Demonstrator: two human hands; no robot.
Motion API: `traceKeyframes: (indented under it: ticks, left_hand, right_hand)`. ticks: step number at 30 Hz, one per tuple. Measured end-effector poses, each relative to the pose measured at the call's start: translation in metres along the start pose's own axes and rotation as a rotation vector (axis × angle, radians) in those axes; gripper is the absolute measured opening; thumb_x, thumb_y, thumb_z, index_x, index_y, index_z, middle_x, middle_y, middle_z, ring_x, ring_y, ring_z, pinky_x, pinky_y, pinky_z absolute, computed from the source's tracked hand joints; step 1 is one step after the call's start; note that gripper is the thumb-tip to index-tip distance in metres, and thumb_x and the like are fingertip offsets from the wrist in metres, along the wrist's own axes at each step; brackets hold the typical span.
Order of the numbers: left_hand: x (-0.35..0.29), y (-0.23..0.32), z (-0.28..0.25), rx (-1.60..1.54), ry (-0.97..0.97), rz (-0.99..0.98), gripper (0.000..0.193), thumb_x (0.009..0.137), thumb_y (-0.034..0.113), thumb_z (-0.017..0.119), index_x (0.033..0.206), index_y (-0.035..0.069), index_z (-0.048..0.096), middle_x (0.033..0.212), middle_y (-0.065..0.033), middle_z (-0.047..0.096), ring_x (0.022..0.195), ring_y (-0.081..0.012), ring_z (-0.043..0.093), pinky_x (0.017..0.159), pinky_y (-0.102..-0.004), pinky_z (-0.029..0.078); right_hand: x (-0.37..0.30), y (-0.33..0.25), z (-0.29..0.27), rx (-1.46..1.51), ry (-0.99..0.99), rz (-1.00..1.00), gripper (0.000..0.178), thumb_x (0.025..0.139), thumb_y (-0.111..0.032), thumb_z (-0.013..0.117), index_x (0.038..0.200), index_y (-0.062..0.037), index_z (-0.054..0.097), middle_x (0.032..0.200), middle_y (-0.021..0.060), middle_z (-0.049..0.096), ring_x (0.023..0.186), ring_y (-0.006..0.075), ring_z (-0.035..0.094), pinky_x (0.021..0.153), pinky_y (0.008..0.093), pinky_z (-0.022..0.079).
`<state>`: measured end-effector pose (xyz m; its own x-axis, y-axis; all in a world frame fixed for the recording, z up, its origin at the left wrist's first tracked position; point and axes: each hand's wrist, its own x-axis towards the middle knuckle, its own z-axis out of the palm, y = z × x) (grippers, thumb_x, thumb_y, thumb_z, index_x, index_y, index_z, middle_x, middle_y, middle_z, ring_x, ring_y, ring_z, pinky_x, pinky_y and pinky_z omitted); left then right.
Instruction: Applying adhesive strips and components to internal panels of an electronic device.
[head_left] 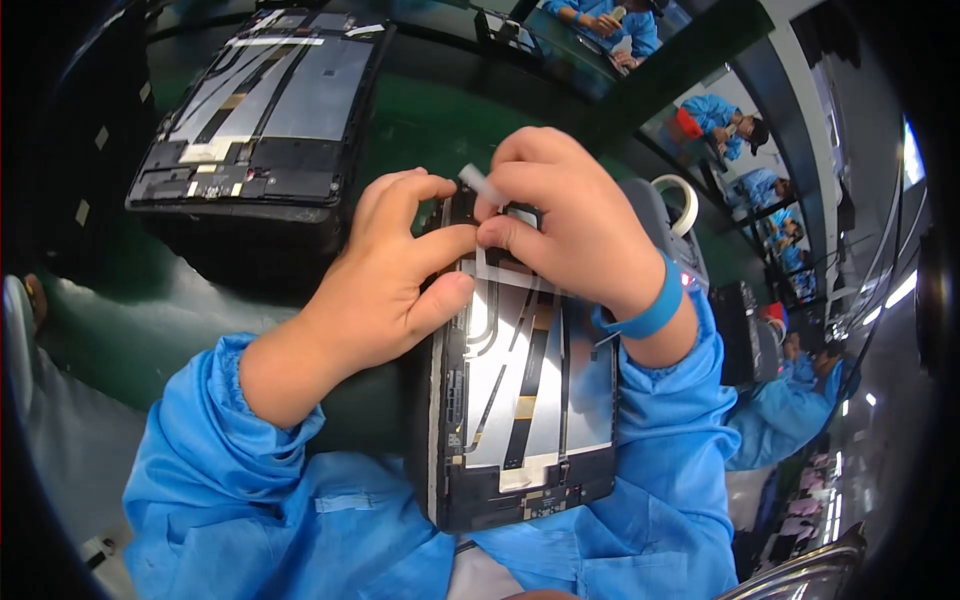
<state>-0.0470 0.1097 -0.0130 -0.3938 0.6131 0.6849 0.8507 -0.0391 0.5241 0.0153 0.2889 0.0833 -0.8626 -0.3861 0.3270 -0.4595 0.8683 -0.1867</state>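
An opened tablet (590, 400) lies before me, its silver inner panel, dark ribbon cables and small circuit boards exposed. My right hand (570, 215), with a blue band at the wrist, bends over its far end. Thumb and fingers there pinch a translucent whitish strip (482, 186) that sticks up to the left. My left hand (395, 260) rests along the tablet's far left edge, fingers apart, the index fingertip close to the right thumb. Between the hands a clear film-like piece (510, 275) lies on the panel. The right fingers hide part of the tablet's far end.
At the far left, a second opened tablet (300, 100) rests on a dark stack (240, 250) on the green table (425, 110). A roll of whitish tape (683, 205) stands right of my right hand. Beyond, several people in blue (725, 120) sit along the line.
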Motion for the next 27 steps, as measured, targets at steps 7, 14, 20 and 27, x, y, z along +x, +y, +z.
traceKeyframes:
  ticks: [7,14,20,27]
  left_hand:
    - [-0.003,-0.001,0.003,-0.058,0.006,-0.002,0.028,0.084,0.026,0.060,0.105,0.008,0.064,0.123,-0.0202,0.042,0.119,-0.0398,0.037,0.100,-0.0451,0.035]
    - [-0.004,-0.001,0.002,-0.117,-0.025,-0.034,0.044,0.091,0.043,0.048,0.106,0.006,0.064,0.123,-0.0213,0.044,0.120,-0.0399,0.037,0.103,-0.0457,0.030]
    - [-0.004,-0.002,0.002,-0.132,-0.018,-0.033,0.040,0.090,0.040,0.050,0.107,0.007,0.065,0.123,-0.0205,0.044,0.118,-0.0390,0.038,0.103,-0.0452,0.029]
    - [-0.004,-0.003,0.002,-0.127,-0.027,-0.032,0.038,0.089,0.037,0.052,0.108,0.007,0.065,0.123,-0.0208,0.044,0.118,-0.0388,0.038,0.103,-0.0450,0.030]
  right_hand:
    - [-0.018,0.016,0.008,0.381,0.035,0.269,0.015,0.073,-0.014,0.076,0.082,-0.0052,0.067,0.079,0.0048,0.055,0.080,0.0185,0.054,0.069,0.0298,0.043]
    - [-0.022,0.008,-0.002,0.830,0.034,0.477,0.016,0.088,-0.014,0.064,0.081,0.0008,0.064,0.079,0.0001,0.053,0.072,0.0065,0.051,0.062,0.0225,0.041]
    - [-0.012,0.023,0.002,0.413,-0.215,0.481,0.020,0.087,-0.017,0.062,0.081,0.0019,0.062,0.068,0.0098,0.055,0.062,0.0195,0.053,0.057,0.0324,0.043]
    - [-0.001,0.019,0.000,0.272,-0.271,0.477,0.025,0.085,-0.021,0.060,0.079,0.0027,0.060,0.064,0.0173,0.055,0.057,0.0287,0.052,0.055,0.0371,0.043]
